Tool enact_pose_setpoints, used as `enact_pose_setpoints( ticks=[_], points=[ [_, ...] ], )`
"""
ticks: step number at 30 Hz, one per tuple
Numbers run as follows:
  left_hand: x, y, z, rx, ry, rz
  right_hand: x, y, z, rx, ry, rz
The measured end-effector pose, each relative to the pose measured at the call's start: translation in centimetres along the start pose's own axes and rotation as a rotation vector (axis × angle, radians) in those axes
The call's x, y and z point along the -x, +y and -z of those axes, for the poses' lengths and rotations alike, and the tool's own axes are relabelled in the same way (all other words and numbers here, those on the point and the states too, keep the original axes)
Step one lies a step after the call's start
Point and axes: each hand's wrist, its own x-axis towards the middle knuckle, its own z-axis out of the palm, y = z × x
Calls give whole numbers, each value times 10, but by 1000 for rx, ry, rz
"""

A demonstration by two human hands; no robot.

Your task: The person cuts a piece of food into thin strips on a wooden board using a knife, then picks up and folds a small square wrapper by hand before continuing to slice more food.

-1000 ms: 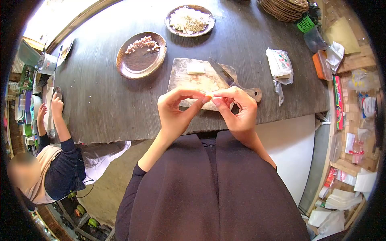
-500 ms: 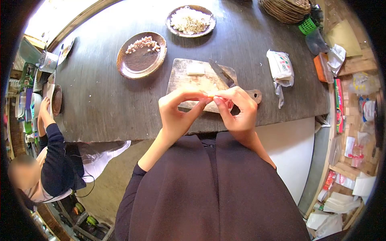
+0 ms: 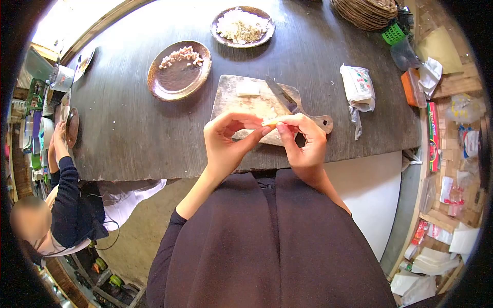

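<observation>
Bright daylight floods in at the top left corner and washes over the far end of a dark, grainy wooden surface. Along the right runs a pale wooden shelf, packed with packets and papers. Below lies dusty brown floor, with a white patch right of it.

Noting pale, rough wood on cutting board; dark matt grained wood on tabletop; smooth glossy brown finish on plate; dull metal on knife blade; crinkled shiny plastic on packet; woven wicker on basket; matt surface on small pale piece.
</observation>
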Motion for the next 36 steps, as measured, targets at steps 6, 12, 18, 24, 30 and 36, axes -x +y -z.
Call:
enact_pose_setpoints(
  ticks=[6, 12, 18, 24, 30, 36],
  points=[
    [-1, -2, 1, -24, -1, -40, 0, -3, 1, -76, -51, -98],
    [0, -3, 4, -76, -13, -52, 1, 2, 0, -47, -71, -85],
    [1, -6, 6, -30, -24, 14, 5, 5, 0, -46, -77, -82],
    [3, -10, 3, 4, -27, 37, 8, 9, -3, -70, -46, -114],
    [8, -15, 5, -23, -79, 111, 14, 12, -2, -91, -42, -176],
    [12, -28, 4, -198, -41, 73, 15, 17, 2, -11, -123, -228]
  ],
)
